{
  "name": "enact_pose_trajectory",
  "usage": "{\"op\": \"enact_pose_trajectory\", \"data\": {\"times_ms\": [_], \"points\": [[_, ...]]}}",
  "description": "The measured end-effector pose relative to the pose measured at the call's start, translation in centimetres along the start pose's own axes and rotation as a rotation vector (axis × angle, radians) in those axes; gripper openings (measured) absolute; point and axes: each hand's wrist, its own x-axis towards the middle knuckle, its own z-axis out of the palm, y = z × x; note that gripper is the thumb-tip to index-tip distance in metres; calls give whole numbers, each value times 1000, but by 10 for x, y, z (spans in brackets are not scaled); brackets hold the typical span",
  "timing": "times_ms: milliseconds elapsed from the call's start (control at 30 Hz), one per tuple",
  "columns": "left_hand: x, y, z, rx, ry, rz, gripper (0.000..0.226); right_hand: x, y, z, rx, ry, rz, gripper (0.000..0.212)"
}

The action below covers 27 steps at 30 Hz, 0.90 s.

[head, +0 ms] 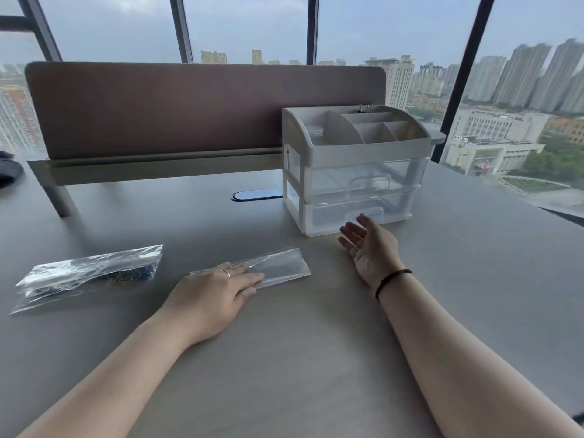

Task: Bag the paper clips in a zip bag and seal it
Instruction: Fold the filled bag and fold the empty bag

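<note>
A small clear zip bag (281,267) lies flat on the grey desk, looking empty. My left hand (215,292) rests palm down on its left end, fingers flat. A larger clear bag (88,273) with dark blue small items inside, probably the paper clips, lies to the left, apart from both hands. My right hand (369,245) hovers palm up with fingers apart, holding nothing, just in front of the bottom drawer of a desk organizer (354,197).
The organizer has white top compartments (363,128) and two clear drawers. A brown divider panel (189,105) runs along the desk's far side, with a cable slot (256,195) in front of it. Windows stand behind. A dark object (8,172) sits at far left.
</note>
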Motion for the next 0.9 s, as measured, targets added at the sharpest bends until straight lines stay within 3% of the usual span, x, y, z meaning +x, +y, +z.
{"op": "enact_pose_trajectory", "data": {"times_ms": [133,233,300,367,433,500,567,733,800,900], "points": [[7,9,-4,263,71,108,36,17,-10,-14,192,-13,32,46],[16,15,3,386,136,208,10,28,-12,-17,242,-53,57,53],[24,23,6,457,175,242,20,34,-13,-17,249,-72,73,53],[32,34,7,444,264,212,27,39,-14,-15,247,-81,85,50],[41,51,6,368,328,129,19,44,-14,-15,257,-86,97,47],[53,65,4,186,385,1,12,50,-14,-15,280,-88,111,44],[66,77,-3,-160,423,-75,19,54,-14,-16,301,-93,125,42],[96,103,-16,-1427,268,-413,11,54,-16,-16,336,-114,162,35],[98,113,-10,-1538,232,-515,9,49,-16,-17,348,-114,160,35],[95,122,8,-1456,288,-614,24,37,-15,-22,359,-104,147,37]]}}
